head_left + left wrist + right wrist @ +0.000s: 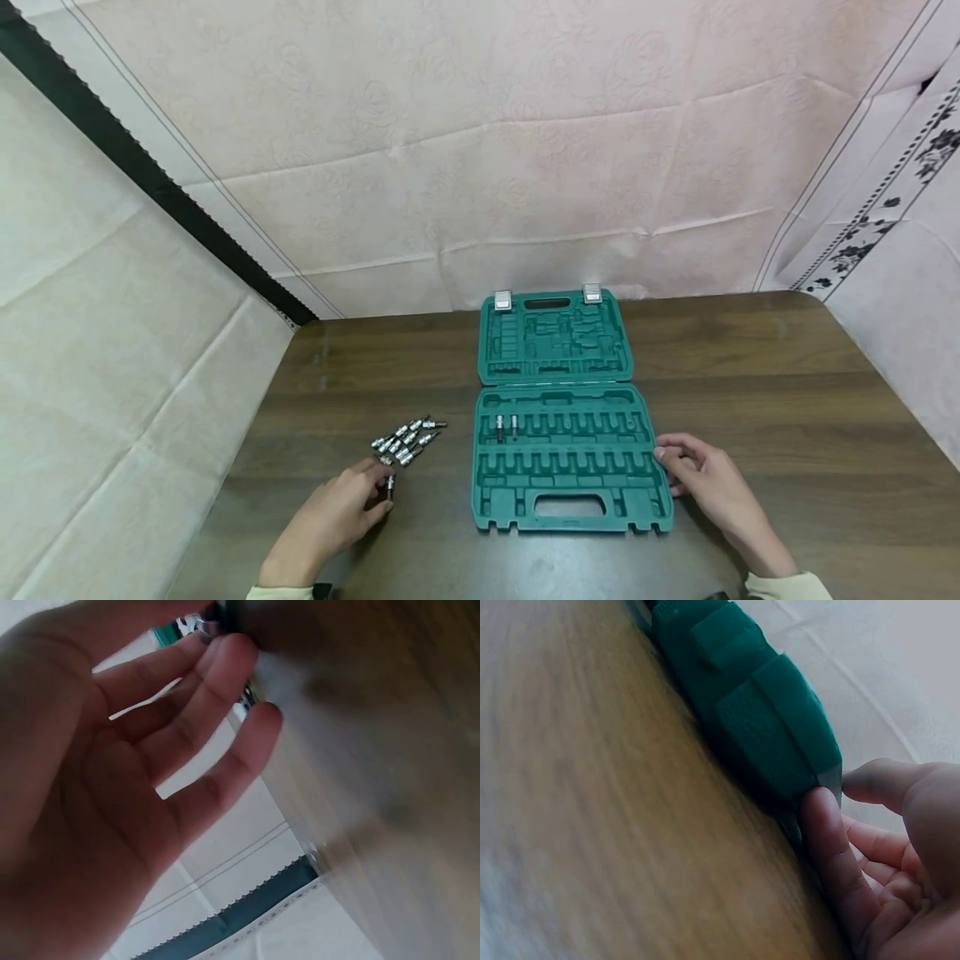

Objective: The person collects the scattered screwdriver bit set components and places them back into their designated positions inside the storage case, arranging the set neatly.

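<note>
An open green plastic tool case (573, 454) lies on the table, with two bit sockets (499, 427) standing side by side in its upper left slots. To the left of the case is a small pile of silver bit sockets (408, 439) with dark tips. My left hand (333, 517) pinches one bit socket (391, 485) between thumb and fingers, just below the pile. In the left wrist view that bit socket (210, 628) shows only partly at the fingertips. My right hand (708, 483) grips the right edge of the case, seen as a green side wall (772, 727) in the right wrist view.
The case lid (555, 337) is folded back flat, its two metal latches (502, 301) at the far edge. Brown wooden table (780, 400) surrounds the case. Pale cloth (480, 167) hangs behind the table, with more at both sides.
</note>
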Tool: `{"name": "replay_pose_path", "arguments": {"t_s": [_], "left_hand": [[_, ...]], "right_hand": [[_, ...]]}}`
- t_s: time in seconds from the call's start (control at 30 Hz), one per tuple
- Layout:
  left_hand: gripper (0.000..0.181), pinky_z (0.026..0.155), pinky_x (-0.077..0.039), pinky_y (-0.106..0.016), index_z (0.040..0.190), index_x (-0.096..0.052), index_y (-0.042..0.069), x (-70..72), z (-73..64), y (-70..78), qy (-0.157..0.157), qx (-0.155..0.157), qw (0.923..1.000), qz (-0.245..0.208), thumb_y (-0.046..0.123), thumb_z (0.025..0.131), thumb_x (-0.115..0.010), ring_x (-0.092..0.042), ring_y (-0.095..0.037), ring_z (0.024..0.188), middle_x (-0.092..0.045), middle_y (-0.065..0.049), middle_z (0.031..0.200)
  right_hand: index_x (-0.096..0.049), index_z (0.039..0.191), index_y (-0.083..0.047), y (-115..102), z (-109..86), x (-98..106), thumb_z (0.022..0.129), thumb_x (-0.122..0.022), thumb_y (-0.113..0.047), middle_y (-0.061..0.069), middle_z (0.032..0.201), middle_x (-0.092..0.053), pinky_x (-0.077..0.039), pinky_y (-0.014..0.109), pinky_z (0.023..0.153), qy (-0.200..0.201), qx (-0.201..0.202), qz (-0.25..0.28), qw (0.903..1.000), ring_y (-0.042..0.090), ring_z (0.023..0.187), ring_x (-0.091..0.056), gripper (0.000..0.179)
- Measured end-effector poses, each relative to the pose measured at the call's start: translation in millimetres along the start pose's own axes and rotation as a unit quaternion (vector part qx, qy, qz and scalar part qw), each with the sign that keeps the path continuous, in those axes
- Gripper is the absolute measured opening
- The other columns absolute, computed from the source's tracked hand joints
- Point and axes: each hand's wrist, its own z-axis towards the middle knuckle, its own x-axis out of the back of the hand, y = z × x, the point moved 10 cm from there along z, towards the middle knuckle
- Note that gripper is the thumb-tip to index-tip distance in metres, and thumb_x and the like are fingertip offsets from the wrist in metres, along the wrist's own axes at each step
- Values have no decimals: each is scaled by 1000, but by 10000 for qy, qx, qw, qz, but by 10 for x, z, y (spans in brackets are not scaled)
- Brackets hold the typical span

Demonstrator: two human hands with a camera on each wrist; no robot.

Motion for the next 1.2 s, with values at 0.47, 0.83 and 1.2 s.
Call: {"name": "replay_pose_path", "arguments": {"t_s": [0.47, 0.83, 1.2], "left_hand": [[37, 76, -59, -41, 128, -73, 15, 133, -29, 121, 781, -346, 9960, 253, 24, 93, -81, -72, -17, 100, -71, 1, 122], [31, 76, -58, -31, 114, -80, 15, 211, 51, 298, 1176, -568, 9896, -596, 20, 84, -85, -67, -9, 93, -69, 8, 115], [30, 72, -55, -27, 113, -81, 12, 283, 216, 484, 1270, -731, 9835, -1065, 18, 84, -85, -66, -14, 88, -70, 5, 111]], "right_hand": [[-58, 141, 6, -44, 2, 24, 108, -63, -30, 15, 118, -71, -60, 29, 71, 22, 38, -57, 10000, 11, 86, -68, 49], [-59, 140, 5, -27, -27, 3, 108, -64, -30, 14, 116, -71, -60, 29, 71, 32, 0, -56, 10000, 12, 85, -68, 48], [-60, 140, 4, -23, -27, 3, 107, -64, -29, 13, 115, -71, -60, 30, 71, 64, -15, -28, 10000, 13, 86, -68, 46]]}}
